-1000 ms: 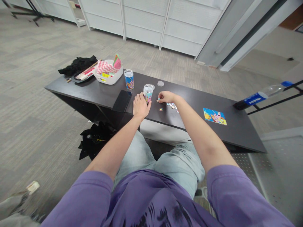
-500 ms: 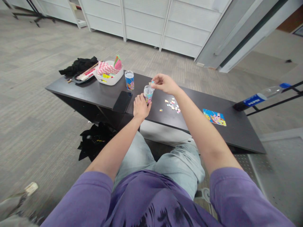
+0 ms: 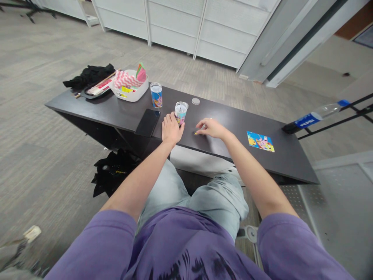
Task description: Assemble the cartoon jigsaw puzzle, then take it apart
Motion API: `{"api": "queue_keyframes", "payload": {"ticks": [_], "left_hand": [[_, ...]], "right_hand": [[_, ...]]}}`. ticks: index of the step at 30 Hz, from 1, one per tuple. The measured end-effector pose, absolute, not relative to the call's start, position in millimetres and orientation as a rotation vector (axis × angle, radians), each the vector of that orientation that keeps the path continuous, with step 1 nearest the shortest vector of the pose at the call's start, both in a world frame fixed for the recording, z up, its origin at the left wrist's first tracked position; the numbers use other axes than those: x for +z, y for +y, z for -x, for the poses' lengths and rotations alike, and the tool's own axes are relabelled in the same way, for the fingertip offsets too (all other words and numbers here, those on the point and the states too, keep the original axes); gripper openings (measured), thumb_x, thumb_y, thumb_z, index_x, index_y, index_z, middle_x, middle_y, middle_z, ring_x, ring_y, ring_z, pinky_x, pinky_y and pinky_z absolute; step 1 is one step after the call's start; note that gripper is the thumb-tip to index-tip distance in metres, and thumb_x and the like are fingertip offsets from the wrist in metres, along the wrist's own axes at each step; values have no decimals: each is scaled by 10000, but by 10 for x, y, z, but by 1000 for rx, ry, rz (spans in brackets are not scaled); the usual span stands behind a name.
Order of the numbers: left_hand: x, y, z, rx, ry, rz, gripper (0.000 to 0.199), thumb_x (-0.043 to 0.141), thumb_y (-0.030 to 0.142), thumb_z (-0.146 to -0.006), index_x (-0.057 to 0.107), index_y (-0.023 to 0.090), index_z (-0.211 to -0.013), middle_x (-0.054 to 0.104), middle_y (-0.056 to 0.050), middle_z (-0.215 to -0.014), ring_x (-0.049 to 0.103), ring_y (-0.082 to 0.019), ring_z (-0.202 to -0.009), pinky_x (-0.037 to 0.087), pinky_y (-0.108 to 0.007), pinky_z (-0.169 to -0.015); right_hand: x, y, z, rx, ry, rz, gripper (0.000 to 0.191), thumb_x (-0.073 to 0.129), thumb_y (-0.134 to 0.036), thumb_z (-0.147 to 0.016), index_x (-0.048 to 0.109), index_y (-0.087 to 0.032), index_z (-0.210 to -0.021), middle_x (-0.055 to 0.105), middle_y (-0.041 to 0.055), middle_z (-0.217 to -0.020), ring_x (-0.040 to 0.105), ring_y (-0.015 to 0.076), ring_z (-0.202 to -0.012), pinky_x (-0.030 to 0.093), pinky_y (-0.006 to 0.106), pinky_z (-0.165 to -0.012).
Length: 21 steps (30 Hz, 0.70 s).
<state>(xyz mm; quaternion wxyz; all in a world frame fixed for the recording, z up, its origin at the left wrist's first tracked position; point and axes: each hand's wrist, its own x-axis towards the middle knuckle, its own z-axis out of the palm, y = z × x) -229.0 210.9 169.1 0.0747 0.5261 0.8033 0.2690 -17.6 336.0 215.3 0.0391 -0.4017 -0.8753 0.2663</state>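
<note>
My left hand is wrapped around a clear printed jar standing on the dark table, its top uncovered. To the right, my right hand is low over the tabletop with thumb and fingers curled into a pinch. A small jigsaw puzzle piece shows at its fingertips. The other loose pieces are mostly hidden behind this hand. Beyond the two hands lies a round silver lid. A second printed jar stands to the left, behind a black phone.
A colourful cartoon picture card lies on the table's right part. Near the right end is a Pepsi bottle, by a black metal frame. At the left end are a white basket of items and black cloth.
My right hand has moved from the jar's mouth down and right to the puzzle pieces on the table. The lid behind has come into view. My left hand stays around the jar.
</note>
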Motion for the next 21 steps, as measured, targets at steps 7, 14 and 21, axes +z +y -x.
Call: {"api": "queue_keyframes", "payload": {"ticks": [7,14,21], "left_hand": [[1678,2107,2301,819,2422,-1580,731,618,408,-1177,505,79,-1820,661,-342,-1790,652,-485,-1675,542,-622,-1462],[1665,2119,2308,827,2429,-1592,723,646,412,-1171,523,74,-1798,681,-342,-1765,670,-490,-1658,565,-623,-1441],[1644,2132,2306,798,2454,-1597,742,661,415,-1192,511,59,-1825,674,-342,-1780,660,-485,-1681,552,-606,-1453]], "right_hand": [[1795,3285,132,854,-2729,1283,281,924,-462,-1249,891,-239,-1418,873,132,-1565,869,308,-1327,765,563,-1198],[1845,3406,225,946,-2492,1063,255,971,-427,-1199,848,-204,-1200,881,47,-1173,859,241,-1033,767,457,-1003],[2325,3700,865,856,-2082,743,286,941,-516,-1132,806,-290,-1245,877,49,-1207,828,252,-1061,681,419,-990]]}}
